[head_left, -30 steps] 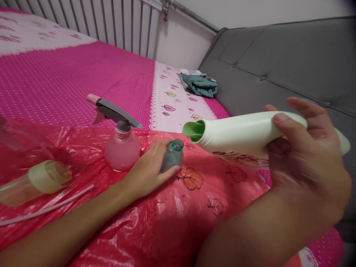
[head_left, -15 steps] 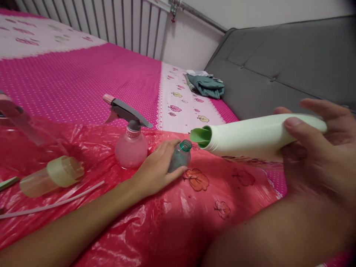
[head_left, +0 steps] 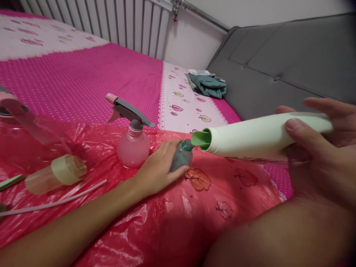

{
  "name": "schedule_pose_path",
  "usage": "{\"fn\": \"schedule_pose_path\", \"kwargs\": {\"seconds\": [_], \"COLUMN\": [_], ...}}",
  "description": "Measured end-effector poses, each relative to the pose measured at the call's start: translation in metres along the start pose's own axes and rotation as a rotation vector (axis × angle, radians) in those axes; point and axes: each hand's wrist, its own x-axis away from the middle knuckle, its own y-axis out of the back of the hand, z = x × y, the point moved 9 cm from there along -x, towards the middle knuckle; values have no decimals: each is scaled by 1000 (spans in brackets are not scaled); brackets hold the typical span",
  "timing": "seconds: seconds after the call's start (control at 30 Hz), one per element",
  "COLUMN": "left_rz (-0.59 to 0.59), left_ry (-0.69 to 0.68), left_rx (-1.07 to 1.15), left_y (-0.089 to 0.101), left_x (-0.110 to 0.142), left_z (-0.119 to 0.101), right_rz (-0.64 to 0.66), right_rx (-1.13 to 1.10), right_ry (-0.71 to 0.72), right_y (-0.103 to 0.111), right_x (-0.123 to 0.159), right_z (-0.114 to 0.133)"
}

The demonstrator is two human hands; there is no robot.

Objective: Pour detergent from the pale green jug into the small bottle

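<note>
My left hand (head_left: 160, 167) is wrapped round a small clear bottle (head_left: 182, 157) with an open green-tinted neck, standing on red plastic sheeting (head_left: 133, 226). From the right, my right hand (head_left: 317, 148) grips a pale green tube-shaped container (head_left: 250, 135), tilted nearly level. Its green spout (head_left: 200, 138) points left, close beside the bottle's mouth. No liquid stream can be made out between them. Left of the bottle stands a round pink spray bottle (head_left: 133, 148) with a grey and pink trigger head (head_left: 130, 111).
A translucent cup with a yellowish collar (head_left: 68, 170) lies on the sheeting at left, near a thin white tube (head_left: 61, 200). Another pink spray head (head_left: 16, 115) is at the left edge. Folded clothes (head_left: 208, 85) lie by the grey headboard (head_left: 289, 63).
The view has shifted slightly, moving everything a little to the right in the picture. Both hands keep their holds, and the spout stays close beside the bottle's mouth.
</note>
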Motion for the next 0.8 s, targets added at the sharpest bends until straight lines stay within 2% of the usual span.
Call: {"fn": "schedule_pose_path", "kwargs": {"seconds": [0.57, 0.7, 0.8], "left_rz": [-7, -3, -2], "left_ry": [-5, 6, 13], "left_rx": [-9, -16, -20], "left_y": [0, 0, 0], "left_x": [1, 2, 2], "left_z": [1, 2, 2], "right_rz": [59, 33, -69], "right_rx": [-8, -68, -165], "right_ry": [64, 3, -95], "right_y": [-6, -4, 6], "right_x": [4, 0, -3], "right_z": [6, 2, -9]}}
